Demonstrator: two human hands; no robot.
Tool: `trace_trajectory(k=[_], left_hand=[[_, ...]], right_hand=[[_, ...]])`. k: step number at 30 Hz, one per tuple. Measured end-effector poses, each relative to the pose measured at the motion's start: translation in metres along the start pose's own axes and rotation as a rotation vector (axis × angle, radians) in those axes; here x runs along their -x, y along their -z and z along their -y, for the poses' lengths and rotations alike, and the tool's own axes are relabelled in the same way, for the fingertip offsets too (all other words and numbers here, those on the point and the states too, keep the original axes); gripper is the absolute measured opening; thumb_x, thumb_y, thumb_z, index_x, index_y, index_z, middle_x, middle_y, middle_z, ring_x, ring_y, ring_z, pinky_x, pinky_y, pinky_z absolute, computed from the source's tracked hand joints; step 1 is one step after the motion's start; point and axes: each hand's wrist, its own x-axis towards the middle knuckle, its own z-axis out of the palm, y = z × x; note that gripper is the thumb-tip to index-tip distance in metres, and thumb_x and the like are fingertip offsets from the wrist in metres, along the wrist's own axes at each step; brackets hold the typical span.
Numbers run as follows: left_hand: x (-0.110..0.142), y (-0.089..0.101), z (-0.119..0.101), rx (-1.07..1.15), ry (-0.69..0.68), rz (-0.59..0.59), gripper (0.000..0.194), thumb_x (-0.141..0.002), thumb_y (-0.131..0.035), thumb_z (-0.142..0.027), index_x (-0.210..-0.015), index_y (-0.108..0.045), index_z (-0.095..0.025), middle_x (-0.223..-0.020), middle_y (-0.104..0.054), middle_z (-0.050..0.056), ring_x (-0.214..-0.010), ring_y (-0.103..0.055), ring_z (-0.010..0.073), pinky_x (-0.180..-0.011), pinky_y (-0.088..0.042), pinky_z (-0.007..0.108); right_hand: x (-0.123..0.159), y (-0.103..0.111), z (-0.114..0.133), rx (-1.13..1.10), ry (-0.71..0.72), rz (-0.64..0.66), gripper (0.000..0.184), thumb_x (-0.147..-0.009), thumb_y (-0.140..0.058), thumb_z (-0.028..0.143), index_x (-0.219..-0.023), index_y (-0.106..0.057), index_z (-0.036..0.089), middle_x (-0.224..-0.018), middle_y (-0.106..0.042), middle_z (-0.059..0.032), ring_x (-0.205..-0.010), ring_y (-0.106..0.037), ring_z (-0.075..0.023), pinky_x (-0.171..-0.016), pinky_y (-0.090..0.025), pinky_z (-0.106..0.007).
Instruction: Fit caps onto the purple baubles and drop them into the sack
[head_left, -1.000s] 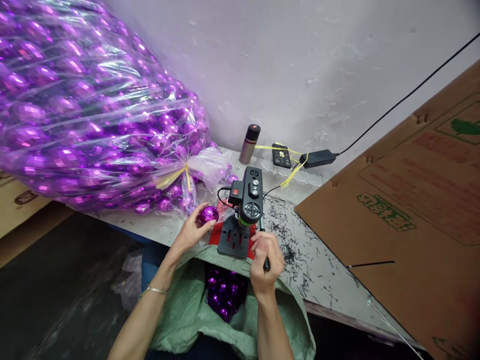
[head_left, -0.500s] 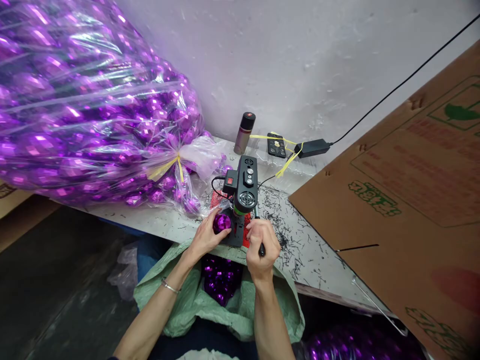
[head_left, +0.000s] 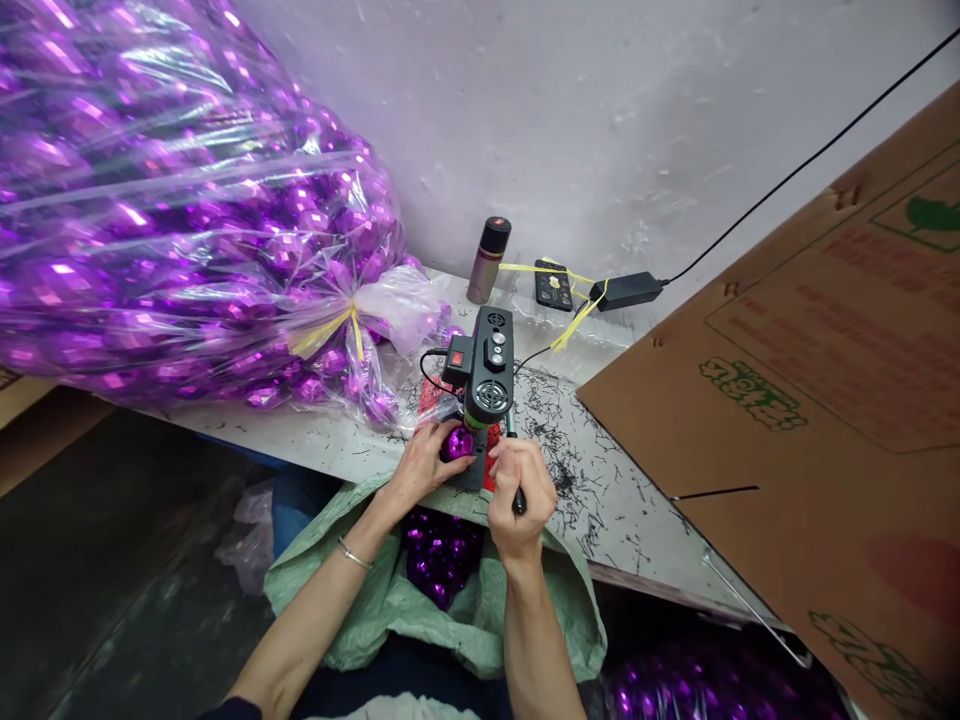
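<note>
And there it was, the faceted purple ball [head_left: 460, 442], pinched in the left hand [head_left: 424, 462] — fingers curled over its far side, thumb along the near side, the ball out at the fingertips rather than in the palm. It sat just beside the head of the black machine [head_left: 493, 350], over the dark base plate [head_left: 471, 477]; whether it touched that plate could not be told. Across on the right, the right hand [head_left: 523, 490] was wrapped in a fist around the black lever handle [head_left: 519, 502], apart from the ball — only a narrow stretch between them. Below both hands gaped the green sack [head_left: 337, 612], more purple balls [head_left: 442, 560] gleaming inside, and dark scraps [head_left: 562, 465] littered the tabletop [head_left: 637, 545] at right.
</note>
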Motion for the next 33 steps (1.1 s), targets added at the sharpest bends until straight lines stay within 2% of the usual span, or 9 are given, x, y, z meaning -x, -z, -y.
trace_trajectory(k=[5, 13, 20, 23, 26, 33], left_hand=[[-0.008, -0.008, 0.003, -0.014, 0.015, 0.045, 0.05, -0.084, -0.076, -0.044, -0.128, -0.066, -0.022, -0.107, -0.068, 0.009, -0.1, -0.068, 0.0281, -0.089, -0.057, 0.041], [0.006, -0.035, 0.012, 0.031, 0.021, -0.124, 0.057, -0.088, -0.073, -0.044, -0.137, -0.058, -0.02, -0.124, -0.07, 0.012, -0.116, -0.065, 0.0312, -0.099, -0.051, 0.045], [0.007, -0.036, 0.015, 0.041, 0.005, -0.138, 0.056, -0.088, -0.072, -0.051, -0.133, -0.06, -0.02, -0.122, -0.072, 0.013, -0.115, -0.067, 0.0319, -0.1, -0.051, 0.047], [0.008, -0.036, 0.014, 0.043, -0.001, -0.132, 0.06, -0.087, -0.074, -0.055, -0.133, -0.06, -0.019, -0.124, -0.071, 0.014, -0.115, -0.067, 0.0326, -0.099, -0.051, 0.047], [0.008, -0.036, 0.015, 0.04, -0.005, -0.135, 0.061, -0.086, -0.074, -0.055, -0.133, -0.059, -0.019, -0.124, -0.071, 0.014, -0.115, -0.067, 0.0326, -0.098, -0.052, 0.047], [0.006, -0.038, 0.017, 0.039, -0.01, -0.146, 0.061, -0.084, -0.076, -0.056, -0.13, -0.061, -0.019, -0.121, -0.072, 0.014, -0.114, -0.068, 0.0327, -0.098, -0.053, 0.048]], right_hand=[[0.0, 0.0, -0.001, 0.016, 0.004, 0.006, 0.028, -0.097, -0.044, 0.009, -0.075, -0.055, 0.022, -0.072, -0.06, -0.0008, -0.069, -0.061, -0.0141, -0.062, -0.047, -0.028], [0.009, -0.002, -0.005, 0.013, 0.014, -0.005, 0.027, -0.096, -0.043, 0.009, -0.076, -0.055, 0.022, -0.072, -0.061, -0.0007, -0.071, -0.062, -0.0151, -0.062, -0.048, -0.029], [0.038, -0.015, -0.029, -0.021, 0.057, -0.062, 0.024, -0.099, -0.04, 0.015, -0.08, -0.054, 0.022, -0.081, -0.062, -0.0021, -0.07, -0.061, -0.0138, -0.059, -0.05, -0.028], [0.047, -0.022, -0.037, -0.022, 0.057, -0.107, 0.024, -0.1, -0.04, 0.019, -0.08, -0.053, 0.023, -0.08, -0.061, -0.0019, -0.07, -0.06, -0.0148, -0.065, -0.051, -0.032], [0.051, -0.027, -0.042, -0.02, 0.052, -0.153, 0.027, -0.102, -0.038, 0.023, -0.078, -0.05, 0.023, -0.077, -0.059, -0.0011, -0.069, -0.058, -0.0153, -0.072, -0.052, -0.037], [0.053, -0.033, -0.046, -0.034, 0.102, -0.197, 0.03, -0.105, -0.036, 0.024, -0.078, -0.048, 0.023, -0.075, -0.053, 0.0012, -0.067, -0.056, -0.014, -0.074, -0.053, -0.037]])
